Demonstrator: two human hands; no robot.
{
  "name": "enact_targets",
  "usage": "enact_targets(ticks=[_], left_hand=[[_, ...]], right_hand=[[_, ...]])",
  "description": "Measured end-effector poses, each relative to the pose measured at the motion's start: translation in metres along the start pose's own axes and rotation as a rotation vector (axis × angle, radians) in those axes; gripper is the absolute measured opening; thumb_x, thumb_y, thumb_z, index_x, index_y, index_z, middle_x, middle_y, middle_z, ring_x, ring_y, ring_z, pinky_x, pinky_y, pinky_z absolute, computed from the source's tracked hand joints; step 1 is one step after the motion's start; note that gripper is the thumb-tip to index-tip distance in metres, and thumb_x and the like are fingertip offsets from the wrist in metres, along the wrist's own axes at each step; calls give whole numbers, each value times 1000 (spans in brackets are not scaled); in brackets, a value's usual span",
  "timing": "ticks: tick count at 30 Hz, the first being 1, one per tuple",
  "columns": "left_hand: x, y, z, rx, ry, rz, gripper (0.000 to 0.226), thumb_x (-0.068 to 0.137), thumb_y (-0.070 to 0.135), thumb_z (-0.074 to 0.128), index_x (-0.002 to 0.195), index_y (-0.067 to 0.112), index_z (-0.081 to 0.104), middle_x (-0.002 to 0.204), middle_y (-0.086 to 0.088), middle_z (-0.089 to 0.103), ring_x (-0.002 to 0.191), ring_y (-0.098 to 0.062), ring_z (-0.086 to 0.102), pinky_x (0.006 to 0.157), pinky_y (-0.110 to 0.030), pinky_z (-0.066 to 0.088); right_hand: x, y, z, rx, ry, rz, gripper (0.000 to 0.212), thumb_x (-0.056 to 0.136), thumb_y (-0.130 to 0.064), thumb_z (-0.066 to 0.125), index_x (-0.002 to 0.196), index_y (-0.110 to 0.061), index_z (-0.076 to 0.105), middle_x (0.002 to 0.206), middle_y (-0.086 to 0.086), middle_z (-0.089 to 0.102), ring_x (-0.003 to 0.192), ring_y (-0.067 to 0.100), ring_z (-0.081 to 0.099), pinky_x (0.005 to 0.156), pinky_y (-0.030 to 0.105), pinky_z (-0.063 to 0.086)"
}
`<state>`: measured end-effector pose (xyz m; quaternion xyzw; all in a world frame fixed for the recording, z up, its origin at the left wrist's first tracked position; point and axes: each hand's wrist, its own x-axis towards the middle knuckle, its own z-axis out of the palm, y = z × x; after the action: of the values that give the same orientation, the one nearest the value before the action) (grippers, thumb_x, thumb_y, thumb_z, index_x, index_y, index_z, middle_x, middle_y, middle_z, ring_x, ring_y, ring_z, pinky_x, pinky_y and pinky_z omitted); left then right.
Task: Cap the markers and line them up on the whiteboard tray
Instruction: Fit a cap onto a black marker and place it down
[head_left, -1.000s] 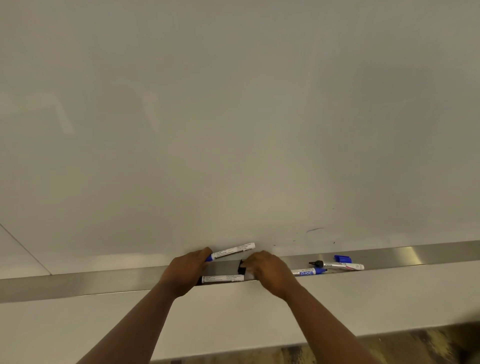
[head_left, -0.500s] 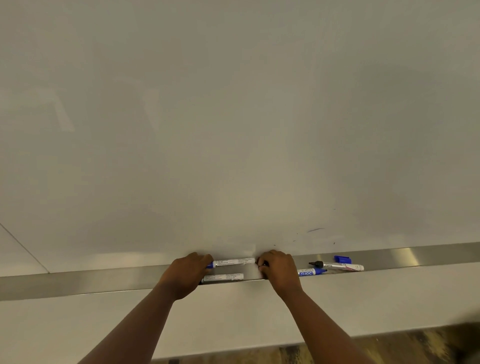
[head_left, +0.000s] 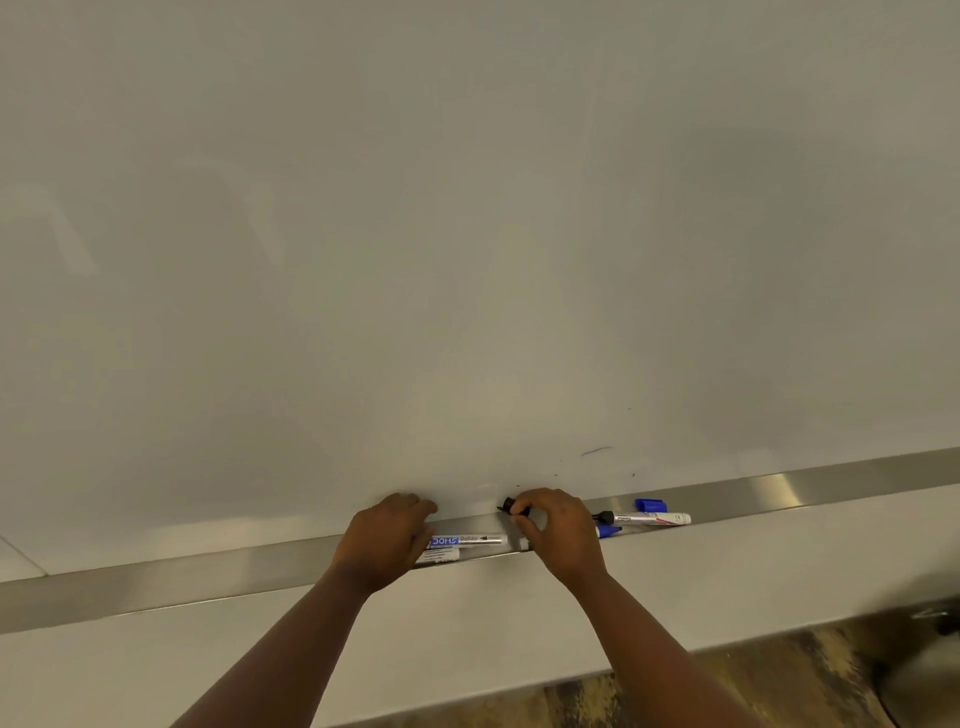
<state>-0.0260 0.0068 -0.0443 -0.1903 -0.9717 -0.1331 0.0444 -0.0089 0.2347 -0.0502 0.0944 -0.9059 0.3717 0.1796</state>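
Two white markers lie side by side on the metal whiteboard tray (head_left: 156, 577): a DOMS-labelled marker (head_left: 470, 540) and a second marker (head_left: 440, 556) in front of it. My left hand (head_left: 387, 540) curls over their left ends and grips the DOMS marker. My right hand (head_left: 558, 535) pinches a small black cap (head_left: 513, 506) just above the tray, apart from the DOMS marker's right end. Right of that hand lie a blue-capped marker (head_left: 609, 531), an uncapped marker with a black tip (head_left: 647, 518) and a loose blue cap (head_left: 650, 504).
The whiteboard (head_left: 467, 234) fills the view above the tray, with a few faint ink marks (head_left: 596, 451). A pale wall panel runs below the tray, and a patterned floor (head_left: 649, 696) shows at the bottom right.
My left hand has lowered the DOMS marker from a tilt above the tray down flat onto it. My right hand, holding the black cap, went from the front marker up to the board.
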Motion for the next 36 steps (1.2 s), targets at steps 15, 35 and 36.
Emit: enact_targets(ticks=[15,35,36], left_hand=[[36,73,0,-1133,-53,-354,16,83,2,62,97,-5,65,83,-15,68,48,-7,67,50,-18,58],[30,66,-14,-1312,-119,-271,25,91,8,51,105,25,63,91,4,70,65,-12,73,60,-18,59],[29,65,-14,-1324,-116,-275,26,90,8,52,102,28,64,90,6,70,66,-13,73,60,-18,59]], right_hand=[[5,-4,-19,193,-56,-19,7,78,-14,73,84,-12,71,86,8,75,78,8,64,73,10,47],[-2,77,-71,-701,-183,141,15,85,-7,62,97,-14,66,95,7,70,99,27,59,75,36,46],[-2,72,-72,-662,-142,120,15,76,-3,70,88,-12,69,84,9,72,88,30,63,68,37,49]])
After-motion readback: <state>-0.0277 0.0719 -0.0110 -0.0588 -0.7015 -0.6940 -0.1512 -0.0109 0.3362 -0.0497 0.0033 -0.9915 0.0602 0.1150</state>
